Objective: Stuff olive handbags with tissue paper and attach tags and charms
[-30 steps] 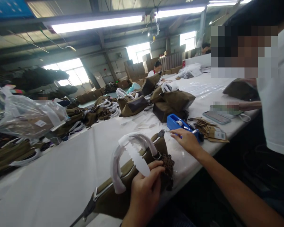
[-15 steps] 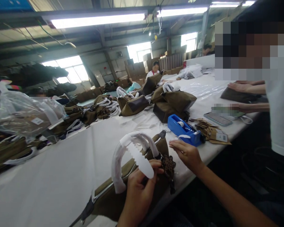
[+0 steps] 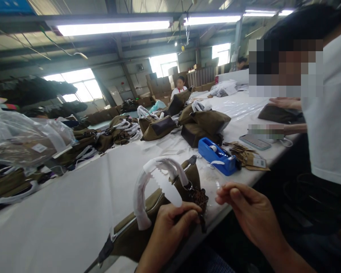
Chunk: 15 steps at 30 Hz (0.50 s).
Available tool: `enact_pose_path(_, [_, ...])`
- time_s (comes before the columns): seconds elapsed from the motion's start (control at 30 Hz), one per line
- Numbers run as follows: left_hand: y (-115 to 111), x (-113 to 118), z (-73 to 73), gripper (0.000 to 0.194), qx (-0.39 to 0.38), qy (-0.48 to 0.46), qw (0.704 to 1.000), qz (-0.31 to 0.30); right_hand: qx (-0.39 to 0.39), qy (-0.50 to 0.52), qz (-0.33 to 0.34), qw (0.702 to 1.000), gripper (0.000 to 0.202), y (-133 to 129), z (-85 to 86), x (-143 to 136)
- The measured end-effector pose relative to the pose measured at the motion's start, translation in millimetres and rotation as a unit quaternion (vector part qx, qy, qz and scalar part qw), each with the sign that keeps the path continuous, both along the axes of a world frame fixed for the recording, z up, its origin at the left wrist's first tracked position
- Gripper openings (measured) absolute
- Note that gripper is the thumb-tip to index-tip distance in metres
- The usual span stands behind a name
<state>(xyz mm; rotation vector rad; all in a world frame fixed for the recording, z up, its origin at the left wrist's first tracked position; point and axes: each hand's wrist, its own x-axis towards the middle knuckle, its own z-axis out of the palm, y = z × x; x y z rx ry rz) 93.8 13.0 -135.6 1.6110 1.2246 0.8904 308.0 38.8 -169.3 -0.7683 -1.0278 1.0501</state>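
Note:
An olive bag [image 3: 130, 237] lies before me on the white-covered table, its handles [image 3: 140, 193] wrapped in white. A white strip with a toothed edge [image 3: 170, 191] hangs from the handle wrap. My left hand [image 3: 173, 227] is pinched over the bag's near side, beside a dark tassel and a brown patterned charm [image 3: 200, 199]; what its fingertips hold is too small to tell. To the right, my right hand [image 3: 248, 208] has thumb and fingers pressed together, with a small clear piece that looks like tape [image 3: 217, 184] at the fingertips.
A blue tape dispenser [image 3: 217, 156] stands beyond my right hand, near brown tags [image 3: 251, 157] and a phone [image 3: 255, 141]. More olive bags [image 3: 203, 123] are piled behind. At the right, a person in white [image 3: 326, 125] handles a dark bag [image 3: 281, 113].
My right hand has come back from beside the tape dispenser toward me, with the clear piece now at its fingertips. My left hand has shifted right and down toward the charm and tassel.

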Motion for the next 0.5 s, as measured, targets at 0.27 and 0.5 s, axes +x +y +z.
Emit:
enact_pose_path(0.27, [6.8,4.6,-1.4,0.026,0.024,0.035,0.999,0.029,0.112,-0.315,-0.225,0.915,0.040,-10.3,-0.3,16.3])
enact_pose_path(0.5, [10.1,3.7,-3.0,0.026,0.052,0.070,0.996,-0.023,0.283,-0.385,-0.010,0.878,0.025,-15.5,-3.6,-12.6])
